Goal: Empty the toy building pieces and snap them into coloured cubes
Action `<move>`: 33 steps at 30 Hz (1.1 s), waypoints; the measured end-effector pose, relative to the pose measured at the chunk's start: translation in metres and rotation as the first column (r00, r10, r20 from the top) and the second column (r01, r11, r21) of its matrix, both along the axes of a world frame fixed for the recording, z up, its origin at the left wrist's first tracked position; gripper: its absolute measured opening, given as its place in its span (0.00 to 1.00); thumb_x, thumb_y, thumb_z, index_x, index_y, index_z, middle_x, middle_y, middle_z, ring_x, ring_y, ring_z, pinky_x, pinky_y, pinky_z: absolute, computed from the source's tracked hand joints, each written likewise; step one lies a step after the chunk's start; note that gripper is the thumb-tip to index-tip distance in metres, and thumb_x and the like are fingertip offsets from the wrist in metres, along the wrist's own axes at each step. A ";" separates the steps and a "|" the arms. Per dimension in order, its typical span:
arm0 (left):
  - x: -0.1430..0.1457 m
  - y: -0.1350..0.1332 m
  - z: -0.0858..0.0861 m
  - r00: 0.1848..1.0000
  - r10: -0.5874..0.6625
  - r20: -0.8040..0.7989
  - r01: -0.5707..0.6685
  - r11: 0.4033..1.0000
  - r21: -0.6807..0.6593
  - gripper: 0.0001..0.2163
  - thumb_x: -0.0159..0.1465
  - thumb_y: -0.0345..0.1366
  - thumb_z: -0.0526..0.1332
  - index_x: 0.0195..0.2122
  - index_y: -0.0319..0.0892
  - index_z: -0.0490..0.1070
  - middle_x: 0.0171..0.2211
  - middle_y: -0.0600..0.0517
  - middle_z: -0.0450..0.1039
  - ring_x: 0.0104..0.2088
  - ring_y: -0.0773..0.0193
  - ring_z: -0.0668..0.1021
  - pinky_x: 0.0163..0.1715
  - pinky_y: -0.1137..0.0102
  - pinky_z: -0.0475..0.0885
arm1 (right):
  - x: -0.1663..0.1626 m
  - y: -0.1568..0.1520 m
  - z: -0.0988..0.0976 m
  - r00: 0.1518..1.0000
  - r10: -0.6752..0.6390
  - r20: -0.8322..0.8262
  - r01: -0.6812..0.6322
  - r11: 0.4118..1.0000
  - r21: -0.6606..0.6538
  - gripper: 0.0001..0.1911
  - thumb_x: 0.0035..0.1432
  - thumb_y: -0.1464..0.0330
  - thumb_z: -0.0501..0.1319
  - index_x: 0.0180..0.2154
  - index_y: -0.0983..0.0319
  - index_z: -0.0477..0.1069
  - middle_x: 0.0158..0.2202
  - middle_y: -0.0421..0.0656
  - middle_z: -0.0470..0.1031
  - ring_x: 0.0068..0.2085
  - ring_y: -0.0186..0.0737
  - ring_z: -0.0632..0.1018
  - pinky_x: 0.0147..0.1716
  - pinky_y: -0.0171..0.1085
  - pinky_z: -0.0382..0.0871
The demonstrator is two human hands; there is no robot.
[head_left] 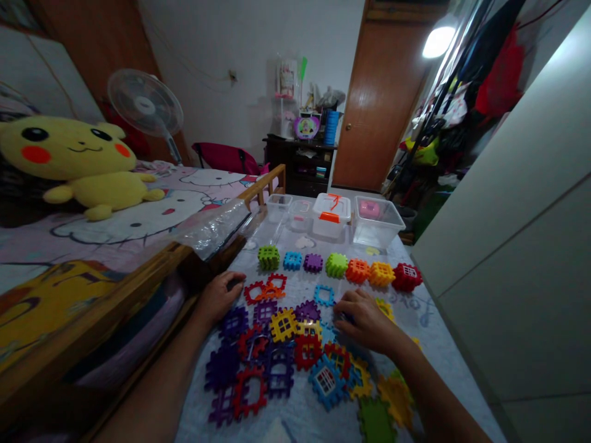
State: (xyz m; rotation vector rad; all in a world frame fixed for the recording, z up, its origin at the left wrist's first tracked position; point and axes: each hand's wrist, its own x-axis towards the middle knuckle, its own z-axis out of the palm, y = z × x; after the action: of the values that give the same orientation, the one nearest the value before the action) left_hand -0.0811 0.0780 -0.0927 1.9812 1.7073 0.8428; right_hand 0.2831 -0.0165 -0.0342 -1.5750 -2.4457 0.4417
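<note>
Flat interlocking plastic tiles in purple, red, yellow and blue (281,354) lie scattered on the table (438,344) in front of me. Behind them stands a row of several assembled cubes, from a green cube (268,257) on the left to a red cube (407,276) on the right. My left hand (220,296) rests at the table's left edge with its fingers curled, beside a red tile (255,291). My right hand (367,320) lies palm down on the tiles, fingers bent over a blue piece that is mostly hidden.
Clear plastic boxes (375,223) and a white box with an orange latch (330,215) stand at the table's far end. A bed with a wooden rail (138,289) and a yellow plush toy (78,163) lies to the left. A white cabinet (517,246) borders the right.
</note>
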 end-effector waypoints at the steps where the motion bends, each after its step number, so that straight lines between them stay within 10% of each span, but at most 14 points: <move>1: 0.001 0.000 0.001 1.000 0.003 0.002 -0.003 1.000 0.000 0.18 0.54 0.48 0.56 0.37 0.42 0.76 0.41 0.48 0.78 0.43 0.54 0.78 0.48 0.65 0.71 | 0.006 -0.001 0.004 0.998 0.012 -0.063 -0.014 0.999 -0.034 0.10 0.60 0.62 0.58 0.39 0.57 0.76 0.38 0.44 0.75 0.42 0.43 0.73 0.45 0.42 0.64; 5: 0.002 -0.002 0.004 1.000 0.017 0.001 -0.017 1.000 -0.005 0.19 0.54 0.48 0.55 0.38 0.41 0.76 0.41 0.47 0.77 0.43 0.54 0.78 0.48 0.65 0.71 | 0.029 0.002 0.009 0.957 -0.113 -0.267 0.107 0.994 -0.038 0.16 0.64 0.65 0.51 0.50 0.58 0.72 0.43 0.45 0.76 0.43 0.42 0.75 0.45 0.43 0.67; 13: -0.001 0.001 -0.002 1.000 0.002 -0.018 -0.002 1.000 0.003 0.17 0.55 0.47 0.56 0.38 0.42 0.76 0.41 0.48 0.77 0.43 0.55 0.78 0.47 0.65 0.71 | 0.034 0.003 -0.003 0.980 -0.135 0.149 0.140 0.990 -0.023 0.26 0.44 0.74 0.65 0.49 0.60 0.71 0.48 0.50 0.69 0.48 0.51 0.68 0.48 0.47 0.62; 18: -0.002 0.002 -0.004 1.000 0.006 -0.003 -0.006 1.000 0.002 0.17 0.55 0.46 0.56 0.38 0.41 0.76 0.42 0.48 0.77 0.43 0.55 0.78 0.48 0.64 0.71 | 0.032 0.005 -0.006 0.981 -0.168 0.097 0.166 0.986 0.027 0.25 0.46 0.71 0.65 0.48 0.64 0.69 0.46 0.51 0.67 0.47 0.51 0.67 0.48 0.47 0.62; 25: -0.003 0.001 -0.003 1.000 -0.015 -0.008 0.015 1.000 0.015 0.17 0.56 0.45 0.56 0.38 0.41 0.76 0.42 0.47 0.77 0.43 0.54 0.78 0.48 0.63 0.71 | -0.004 0.028 0.000 0.990 -0.088 -0.108 0.092 0.995 0.031 0.26 0.47 0.71 0.63 0.51 0.63 0.66 0.47 0.50 0.65 0.49 0.48 0.68 0.51 0.43 0.63; 33: -0.002 0.000 -0.004 1.000 -0.022 0.003 0.022 0.999 0.023 0.16 0.56 0.44 0.55 0.38 0.40 0.75 0.42 0.47 0.77 0.44 0.54 0.77 0.49 0.63 0.70 | -0.032 0.049 -0.014 0.984 -0.130 0.121 0.139 0.988 -0.068 0.22 0.47 0.68 0.62 0.47 0.64 0.68 0.45 0.50 0.66 0.47 0.49 0.68 0.47 0.42 0.62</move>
State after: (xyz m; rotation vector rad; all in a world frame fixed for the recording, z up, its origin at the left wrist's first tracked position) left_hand -0.0833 0.0779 -0.0963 2.0093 1.6782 0.8614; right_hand 0.2509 0.0328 -0.0485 -1.8330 -2.4118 0.4369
